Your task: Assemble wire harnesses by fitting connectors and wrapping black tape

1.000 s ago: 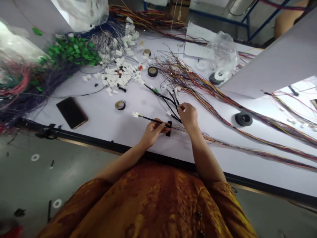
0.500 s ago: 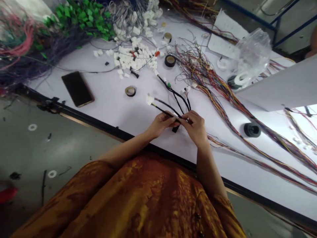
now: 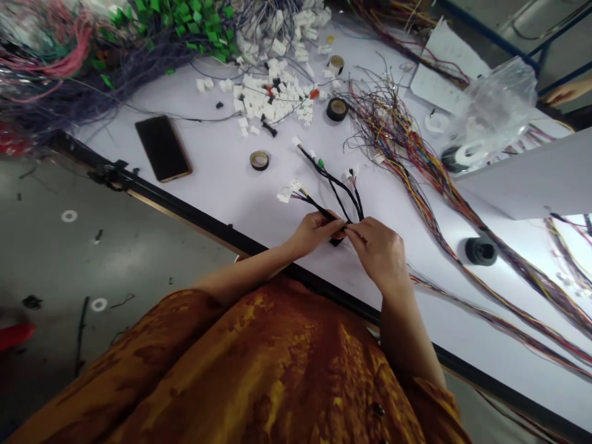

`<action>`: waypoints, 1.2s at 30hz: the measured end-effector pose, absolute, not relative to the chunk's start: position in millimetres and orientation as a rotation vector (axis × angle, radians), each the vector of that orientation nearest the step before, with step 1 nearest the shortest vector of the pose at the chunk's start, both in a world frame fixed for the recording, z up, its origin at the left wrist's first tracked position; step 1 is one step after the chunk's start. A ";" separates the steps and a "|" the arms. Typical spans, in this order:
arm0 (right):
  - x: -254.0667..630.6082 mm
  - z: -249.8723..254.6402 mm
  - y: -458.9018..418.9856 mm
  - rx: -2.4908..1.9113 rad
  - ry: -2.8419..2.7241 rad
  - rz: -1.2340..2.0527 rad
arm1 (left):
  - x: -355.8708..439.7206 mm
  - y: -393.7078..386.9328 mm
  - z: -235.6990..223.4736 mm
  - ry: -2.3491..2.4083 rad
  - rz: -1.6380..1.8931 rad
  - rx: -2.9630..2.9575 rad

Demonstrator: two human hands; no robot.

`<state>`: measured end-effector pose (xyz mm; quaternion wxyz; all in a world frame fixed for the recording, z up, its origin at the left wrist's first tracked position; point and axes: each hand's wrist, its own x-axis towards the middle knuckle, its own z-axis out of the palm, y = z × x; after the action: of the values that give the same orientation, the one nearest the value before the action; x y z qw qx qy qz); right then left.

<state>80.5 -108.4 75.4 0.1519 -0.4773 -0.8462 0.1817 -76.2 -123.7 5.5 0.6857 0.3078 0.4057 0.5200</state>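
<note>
A wire harness (image 3: 352,192) with black-wrapped branches lies over the table in front of me, its white connectors (image 3: 290,190) and one green connector pointing away. My left hand (image 3: 316,233) pinches the black-wrapped wires close to where the branches meet. Right beside it, my right hand (image 3: 378,246) is closed on the same harness, fingertips almost touching those of the left. A small black piece shows under the fingers; what it is I cannot make out. Rolls of black tape, one nearer (image 3: 259,160) and one farther (image 3: 337,109), lie beyond the hands.
A phone (image 3: 163,148) lies at the left. Loose white connectors (image 3: 272,95) are heaped behind, near green-tipped wires (image 3: 203,24). Long coloured wire bundles (image 3: 430,209) run along the right, beside a black roll (image 3: 481,251) and a plastic bag (image 3: 502,92). Another person's hand (image 3: 567,92) shows at far right.
The two left white-connector branches, spread apart before, now lie close together. My right hand has turned slightly and shifted right. Another person's hand has come into view. The whole view has shifted.
</note>
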 end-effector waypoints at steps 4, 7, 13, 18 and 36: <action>54.9 85.4 -91.8 -1.279 -2.222 0.676 | -76.8 -125.4 11.1 0.999 1.196 0.865; 28.8 87.1 -79.4 -1.223 -2.329 0.721 | -80.4 -126.5 13.2 1.101 1.182 1.001; 7.8 77.3 -71.0 -1.197 -2.379 0.693 | -84.1 -125.6 8.7 1.106 1.201 0.916; 15.9 68.4 -67.4 -1.176 -2.078 0.767 | -77.2 -125.8 8.1 0.908 1.254 0.704; 2.1 75.6 -70.1 -1.119 -2.461 0.756 | -87.7 -137.1 -12.1 1.135 1.260 0.700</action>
<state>2.1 -70.1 75.6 0.1664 -0.3931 -0.8645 0.2654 -87.7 -137.1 -12.1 0.6082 0.3028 0.4911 0.5453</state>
